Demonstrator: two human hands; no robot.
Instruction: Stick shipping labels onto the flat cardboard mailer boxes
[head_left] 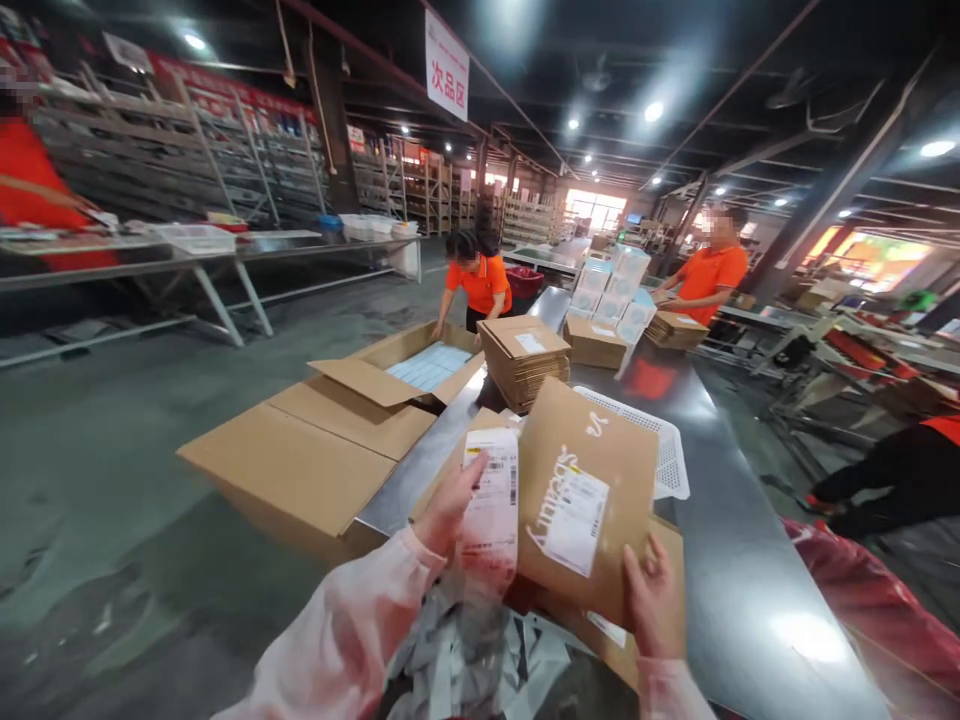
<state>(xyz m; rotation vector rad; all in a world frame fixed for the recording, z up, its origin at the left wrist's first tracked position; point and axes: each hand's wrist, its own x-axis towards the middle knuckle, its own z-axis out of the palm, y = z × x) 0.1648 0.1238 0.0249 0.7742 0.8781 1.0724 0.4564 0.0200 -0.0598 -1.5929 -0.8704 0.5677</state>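
Note:
Near the table's front edge, my left hand (451, 503) is closed on a strip of white printed labels (491, 490), with the thumb on its upper part. My right hand (651, 590) grips the lower right edge of a flat brown cardboard box (592, 440), which is tilted up and bears white lettering and a stuck-on shipping label (575, 520). More flat cardboard (670, 560) lies beneath it, with part of another label showing. Just beyond stands a stack of flat boxes (525, 365) with a label on top.
The metal table (739, 520) holds a white perforated basket (673, 460) and piled white packs (611, 285). A large open carton (375, 420) with pale packs adjoins its left side. People in orange shirts stand at the far left, beyond the carton and across the table. Red plastic lies right.

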